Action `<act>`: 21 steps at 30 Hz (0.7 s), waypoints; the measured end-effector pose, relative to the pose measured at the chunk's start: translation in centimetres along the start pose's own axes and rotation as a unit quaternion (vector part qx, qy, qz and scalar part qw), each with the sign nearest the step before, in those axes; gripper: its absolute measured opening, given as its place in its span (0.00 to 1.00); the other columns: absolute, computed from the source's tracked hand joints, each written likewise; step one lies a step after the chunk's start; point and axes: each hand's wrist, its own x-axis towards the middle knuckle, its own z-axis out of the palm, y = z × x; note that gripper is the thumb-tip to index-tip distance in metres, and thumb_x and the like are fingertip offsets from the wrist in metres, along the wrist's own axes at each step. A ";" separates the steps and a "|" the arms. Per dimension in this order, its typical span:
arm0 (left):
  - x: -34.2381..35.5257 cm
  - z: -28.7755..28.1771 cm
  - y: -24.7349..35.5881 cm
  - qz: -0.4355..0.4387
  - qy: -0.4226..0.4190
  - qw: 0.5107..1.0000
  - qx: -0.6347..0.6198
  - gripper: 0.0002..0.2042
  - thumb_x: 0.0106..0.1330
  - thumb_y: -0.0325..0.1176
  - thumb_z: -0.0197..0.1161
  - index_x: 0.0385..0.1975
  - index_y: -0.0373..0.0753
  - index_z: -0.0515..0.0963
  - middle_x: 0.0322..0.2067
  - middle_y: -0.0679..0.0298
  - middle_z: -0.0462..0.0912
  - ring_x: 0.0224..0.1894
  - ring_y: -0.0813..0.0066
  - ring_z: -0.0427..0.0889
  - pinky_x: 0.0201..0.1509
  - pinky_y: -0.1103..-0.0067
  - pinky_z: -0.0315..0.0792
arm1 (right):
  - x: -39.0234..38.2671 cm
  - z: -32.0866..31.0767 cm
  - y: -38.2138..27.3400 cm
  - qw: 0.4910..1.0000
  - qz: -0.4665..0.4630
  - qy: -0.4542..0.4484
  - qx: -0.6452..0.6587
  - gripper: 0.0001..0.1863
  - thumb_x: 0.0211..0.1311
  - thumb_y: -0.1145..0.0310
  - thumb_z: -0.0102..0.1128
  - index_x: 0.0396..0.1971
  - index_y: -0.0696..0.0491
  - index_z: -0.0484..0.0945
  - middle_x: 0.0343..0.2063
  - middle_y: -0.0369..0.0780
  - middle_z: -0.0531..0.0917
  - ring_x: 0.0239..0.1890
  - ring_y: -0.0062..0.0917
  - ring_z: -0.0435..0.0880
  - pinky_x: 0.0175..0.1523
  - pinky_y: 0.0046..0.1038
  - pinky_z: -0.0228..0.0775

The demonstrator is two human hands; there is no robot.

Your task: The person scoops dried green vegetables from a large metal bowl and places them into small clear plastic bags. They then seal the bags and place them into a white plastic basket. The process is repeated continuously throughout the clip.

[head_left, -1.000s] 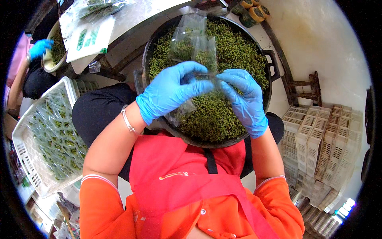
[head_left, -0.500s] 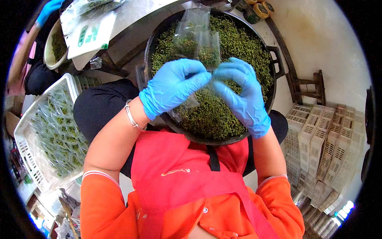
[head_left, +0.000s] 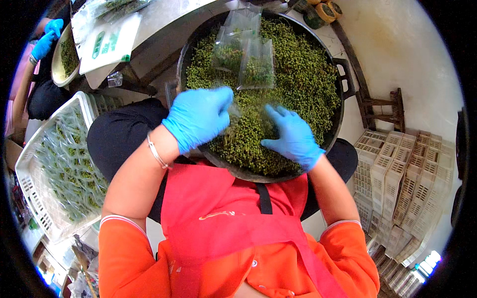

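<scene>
A wide black tub (head_left: 343,107) full of small round green berries on stalks (head_left: 305,54), like green peppercorns, rests in front of me. My left hand (head_left: 198,119), blue-gloved, is closed at the tub's left side. Between its fingers is a clear plastic bag (head_left: 235,113), partly hidden and blurred. My right hand (head_left: 294,138), also gloved, lies low over the berries to the right, thumb and fingers apart. The fingertips seem to touch the berries. Beyond my hands, several clear bags (head_left: 257,64) lie overlapping on the heap.
A white basket (head_left: 49,218) of filled clear bags stands at my left. White plastic crates (head_left: 397,174) are stacked at right, near a wooden stool (head_left: 390,117). At upper left, another person's gloved hands (head_left: 47,39) are beside a pale basin (head_left: 58,64) and a table (head_left: 171,20).
My hands, close together before, have moved apart. The left went left and slightly down with the bag; the right dropped toward the berries. The other person's hands have come lower into view.
</scene>
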 end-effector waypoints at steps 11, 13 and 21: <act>3.4 2.6 -1.9 -0.049 -0.003 0.960 -0.276 0.06 0.64 0.30 0.63 0.33 0.36 0.75 0.24 0.68 0.77 0.28 0.81 0.75 0.33 0.80 0.71 | 1.7 5.0 -0.3 0.965 0.042 0.101 0.238 0.21 0.48 0.69 0.73 0.45 0.58 0.81 0.38 0.49 0.86 0.43 0.43 0.86 0.49 0.35 0.78; 3.3 2.8 -1.6 -0.069 -0.021 0.950 -0.305 0.06 0.65 0.31 0.63 0.33 0.35 0.75 0.24 0.67 0.77 0.29 0.80 0.77 0.33 0.80 0.73 | 1.4 3.2 0.4 0.913 0.069 0.055 0.398 0.18 0.51 0.72 0.72 0.44 0.58 0.82 0.36 0.42 0.88 0.38 0.27 0.87 0.47 0.28 0.78; 3.0 4.2 -0.6 -0.098 -0.016 0.894 -0.436 0.06 0.68 0.30 0.62 0.36 0.36 0.74 0.28 0.67 0.78 0.29 0.81 0.80 0.34 0.80 0.77 | 3.1 -3.4 -2.2 0.923 -0.047 0.117 0.364 0.22 0.53 0.74 0.73 0.49 0.58 0.79 0.44 0.43 0.85 0.41 0.22 0.85 0.48 0.24 0.78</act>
